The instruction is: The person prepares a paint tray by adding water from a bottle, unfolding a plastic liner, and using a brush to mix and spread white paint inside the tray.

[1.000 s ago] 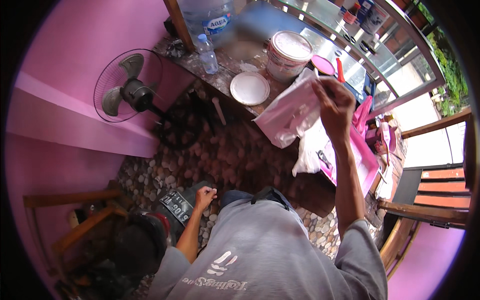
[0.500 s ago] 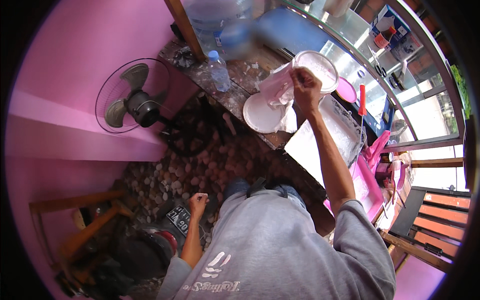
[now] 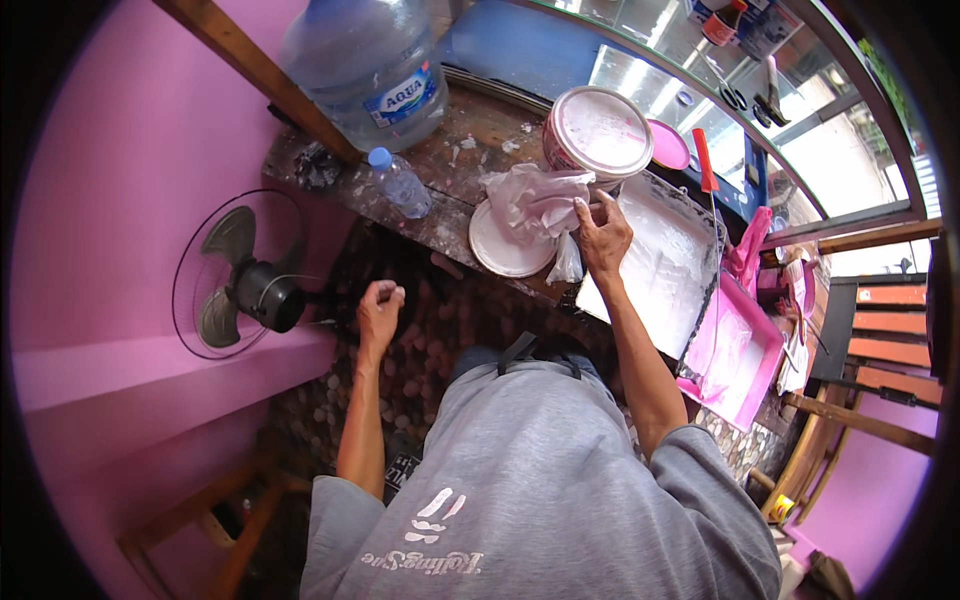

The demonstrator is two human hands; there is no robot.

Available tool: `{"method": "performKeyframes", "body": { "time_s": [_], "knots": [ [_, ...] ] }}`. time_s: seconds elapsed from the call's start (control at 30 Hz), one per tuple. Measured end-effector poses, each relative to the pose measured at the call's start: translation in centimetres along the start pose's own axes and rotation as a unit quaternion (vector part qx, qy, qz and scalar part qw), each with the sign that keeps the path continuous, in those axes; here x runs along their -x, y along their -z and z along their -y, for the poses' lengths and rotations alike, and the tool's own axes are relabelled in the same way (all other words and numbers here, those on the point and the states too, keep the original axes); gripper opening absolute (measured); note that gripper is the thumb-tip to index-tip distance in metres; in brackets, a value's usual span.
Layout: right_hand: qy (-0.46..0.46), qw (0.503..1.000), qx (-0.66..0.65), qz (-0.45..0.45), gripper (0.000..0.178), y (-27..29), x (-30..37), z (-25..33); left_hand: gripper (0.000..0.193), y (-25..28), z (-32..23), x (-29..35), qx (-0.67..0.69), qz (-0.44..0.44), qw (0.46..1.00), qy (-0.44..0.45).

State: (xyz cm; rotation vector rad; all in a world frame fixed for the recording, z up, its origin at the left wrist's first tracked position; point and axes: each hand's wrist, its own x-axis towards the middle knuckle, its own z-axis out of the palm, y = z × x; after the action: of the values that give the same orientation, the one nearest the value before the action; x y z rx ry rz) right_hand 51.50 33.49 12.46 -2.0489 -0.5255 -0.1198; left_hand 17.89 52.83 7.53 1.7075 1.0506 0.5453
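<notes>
- We log the crumpled whitish bag [image 3: 535, 203] atop the white lid [image 3: 503, 254], upper centre.
- Right hand [image 3: 603, 240] at bag's edge; grip: we cannot tell.
- Left hand [image 3: 379, 312], left of centre: loosely open, empty.

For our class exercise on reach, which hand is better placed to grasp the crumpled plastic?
The right hand, probably: its fingertips are at or beside the crumpled plastic, while the left hand is clearly farther away, off to the left.
</notes>
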Motion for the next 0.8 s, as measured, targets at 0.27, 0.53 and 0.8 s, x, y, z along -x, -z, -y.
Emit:
{"method": "performKeyframes", "body": {
  "time_s": [0.27,0.53,0.8],
  "knots": [
    [0.127,0.991,0.018,0.028,0.018,-2.1,-3.2,1.6,0.025,-1.3,-5.5,-6.7,0.015,0.017,0.997,-0.070],
    [0.253,0.958,-0.027,0.135,0.007,-0.9,-8.2,8.6,0.025,-0.7,-2.7,-4.2,0.005,-0.002,0.999,-0.042],
    [0.158,0.975,0.113,0.112,0.016,-0.7,-7.3,3.3,0.027,-0.9,-2.1,-4.2,0.003,0.009,1.000,-0.017]
  ]
}}
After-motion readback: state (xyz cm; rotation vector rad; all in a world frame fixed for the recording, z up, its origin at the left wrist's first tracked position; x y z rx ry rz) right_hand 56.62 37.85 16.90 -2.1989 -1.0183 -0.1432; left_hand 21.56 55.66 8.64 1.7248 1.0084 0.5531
